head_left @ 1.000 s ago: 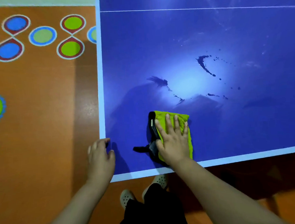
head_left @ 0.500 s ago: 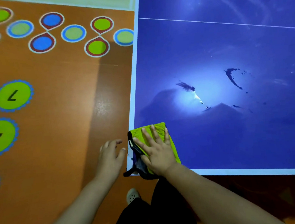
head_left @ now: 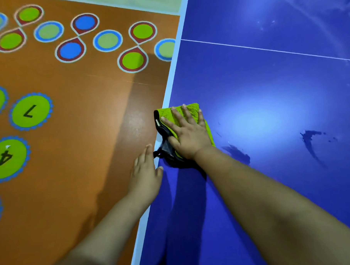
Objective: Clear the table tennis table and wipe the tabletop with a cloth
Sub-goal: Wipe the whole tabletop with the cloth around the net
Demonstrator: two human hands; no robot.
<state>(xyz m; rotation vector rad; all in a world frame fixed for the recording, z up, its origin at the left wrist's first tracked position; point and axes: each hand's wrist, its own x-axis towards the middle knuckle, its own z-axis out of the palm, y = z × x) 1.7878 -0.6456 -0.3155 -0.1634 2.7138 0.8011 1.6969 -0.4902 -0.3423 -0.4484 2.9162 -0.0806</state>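
Observation:
A folded lime-green cloth [head_left: 193, 109] with a black underside lies on the blue table tennis table [head_left: 258, 84], close to its white left edge. My right hand [head_left: 187, 134] presses flat on the cloth with straight, spread fingers. My left hand [head_left: 145, 172] hangs open beside the table's left edge, its thumb touching the edge line. Dark wet smears [head_left: 308, 139] and a second smear [head_left: 238, 153] mark the tabletop to the right of the cloth.
The orange floor [head_left: 90, 136] lies left of the table, painted with coloured circles and numbered green discs [head_left: 30, 111]. A thin white centre line [head_left: 266, 50] crosses the tabletop further away. A bright light reflection sits on the blue surface.
My right hand has slid the cloth left to the table's side edge and then forward along it. My left hand moved along the edge beside it. The view shifted left.

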